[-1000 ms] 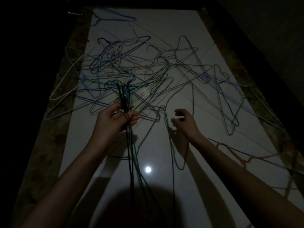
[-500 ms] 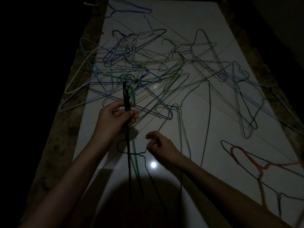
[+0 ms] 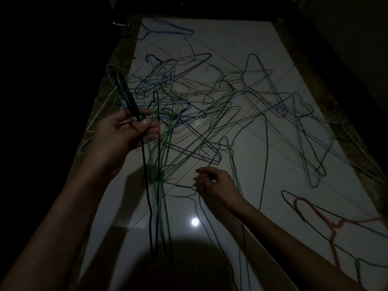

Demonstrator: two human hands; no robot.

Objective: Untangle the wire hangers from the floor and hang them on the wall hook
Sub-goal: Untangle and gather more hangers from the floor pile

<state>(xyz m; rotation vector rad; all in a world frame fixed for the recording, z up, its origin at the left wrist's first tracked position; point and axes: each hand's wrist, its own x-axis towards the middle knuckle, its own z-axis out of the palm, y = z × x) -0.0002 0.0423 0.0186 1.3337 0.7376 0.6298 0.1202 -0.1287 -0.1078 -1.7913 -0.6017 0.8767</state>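
Observation:
A tangle of thin wire hangers [image 3: 201,106], blue, green, purple and white, sprawls over the glossy white floor [image 3: 273,160]. My left hand [image 3: 123,135] is raised at centre left, shut on a bundle of dark and green hangers [image 3: 126,95] whose hooks point up and whose bodies dangle toward me. My right hand [image 3: 214,183] is low over the floor, fingers pinched on the twisted neck of a green hanger [image 3: 182,186] lying there. An orange hanger [image 3: 315,213] rests apart at the right. No wall hook is clearly visible.
The room is dark; a lamp reflection [image 3: 194,222] glints on the tile. Brown stone borders [image 3: 98,106] run along both sides of the white floor, with black beyond. A small metal object [image 3: 120,24] sits at the far left corner. My shadow covers the near floor.
My left hand has lifted the held bundle higher and to the left. My right hand came back from the pile toward me and closed on the green hanger's neck.

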